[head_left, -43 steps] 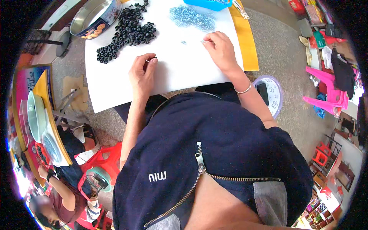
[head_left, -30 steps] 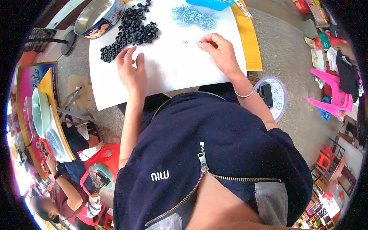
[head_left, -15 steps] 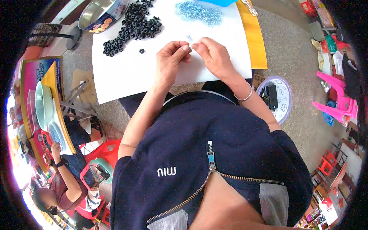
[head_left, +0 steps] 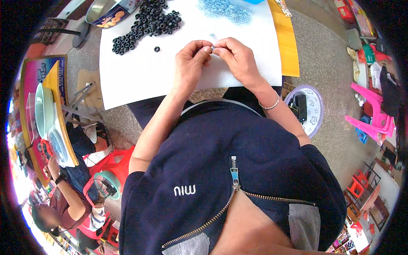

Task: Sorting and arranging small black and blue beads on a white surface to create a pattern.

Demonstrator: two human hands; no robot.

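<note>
Over the white sheet [head_left: 140,80] my left hand [head_left: 190,61] and my right hand [head_left: 241,61] meet at the fingertips. Both are closed in a pinch around a tiny, partly silvery piece [head_left: 213,48], mostly covered by the fingers, so its kind is not clear. Just beyond the fingertips lie a few small clear-blue bits [head_left: 212,35]. One black ring-shaped part [head_left: 157,49] sits alone left of my left hand. Farther off is a heap of similar black parts [head_left: 151,23], and to its right a spread of tiny clear-blue pieces [head_left: 227,12].
A round metal tin [head_left: 108,15] stands at the far left of the sheet. Yellow board [head_left: 285,42] shows along the right edge. A purple-rimmed basket [head_left: 316,108] is at right, beyond it a pink stool [head_left: 374,106]. Another person [head_left: 70,195] works at a table on the left.
My hands stay together, with the right thumb and fingers now closer around the tiny piece at the left fingertips. The whole view has shifted slightly.
</note>
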